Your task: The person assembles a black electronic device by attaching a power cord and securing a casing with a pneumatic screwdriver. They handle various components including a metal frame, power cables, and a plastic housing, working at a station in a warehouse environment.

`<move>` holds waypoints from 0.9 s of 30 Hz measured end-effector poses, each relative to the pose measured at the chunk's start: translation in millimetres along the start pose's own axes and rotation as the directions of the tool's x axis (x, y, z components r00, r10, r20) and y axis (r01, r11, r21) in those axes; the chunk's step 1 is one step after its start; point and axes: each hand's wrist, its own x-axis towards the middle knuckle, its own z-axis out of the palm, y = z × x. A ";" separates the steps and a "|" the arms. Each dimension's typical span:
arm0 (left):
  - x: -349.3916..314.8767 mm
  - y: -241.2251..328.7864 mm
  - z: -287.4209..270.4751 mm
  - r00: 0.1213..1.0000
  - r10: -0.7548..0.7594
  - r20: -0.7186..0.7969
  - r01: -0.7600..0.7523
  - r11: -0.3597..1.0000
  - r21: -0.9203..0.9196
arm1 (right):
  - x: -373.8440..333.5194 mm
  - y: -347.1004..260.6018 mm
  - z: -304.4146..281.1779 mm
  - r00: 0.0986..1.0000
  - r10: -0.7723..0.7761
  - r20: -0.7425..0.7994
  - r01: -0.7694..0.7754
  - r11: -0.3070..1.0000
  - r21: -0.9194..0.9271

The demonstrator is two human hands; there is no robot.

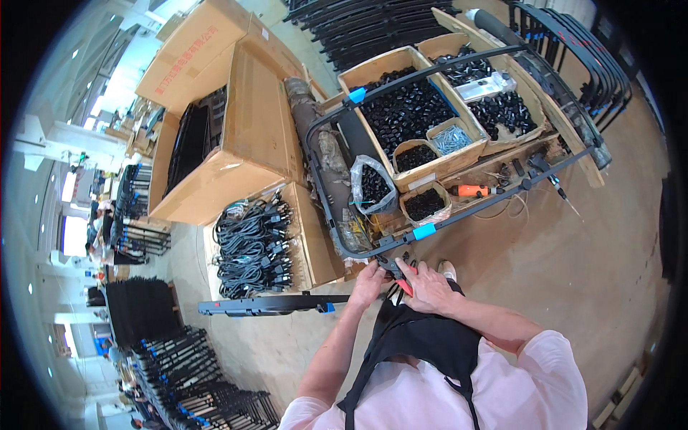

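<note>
My right hand (428, 288) is closed around a red-handled tool that looks like pliers (406, 285). Its dark head meets a cluster of small black parts (388, 266) at the near edge of a black tubular frame (473, 209). Just left of the tool, my left hand (368, 284) has its fingers closed at those same parts; what they pinch is too small to make out. Blue tape (424, 231) wraps the frame's near bar. Thin black cables hang below my hands, partly hidden by them and the black apron (430, 335).
Beyond the frame stand cardboard boxes of black fittings (405, 104), a small box of screws (451, 140), a plastic bag (373, 186) and an orange power tool (471, 190). Coiled cables (254, 247) fill a carton at left, beside a large open box (261, 115). Another black frame (272, 305) juts out nearby.
</note>
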 end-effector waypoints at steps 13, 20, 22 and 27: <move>41.0 114.5 -27.3 0.867 0.498 0.037 -0.217 0.309 0.926 | -20.5 -61.4 37.8 0.949 0.152 -0.274 -0.184 0.979 -0.093; 50.0 101.2 -43.2 0.825 0.559 0.081 -0.375 0.434 0.819 | -16.8 -83.6 64.0 0.893 0.229 -0.386 -0.287 0.953 -0.098; 44.9 98.4 -41.6 0.833 0.548 0.083 -0.410 0.510 0.756 | -15.6 -86.6 68.1 0.881 0.226 -0.415 -0.294 0.950 -0.106; 38.7 84.0 -45.0 0.625 0.757 0.191 -0.662 0.385 0.642 | -12.0 -88.8 70.9 0.861 0.217 -0.460 -0.321 0.934 -0.160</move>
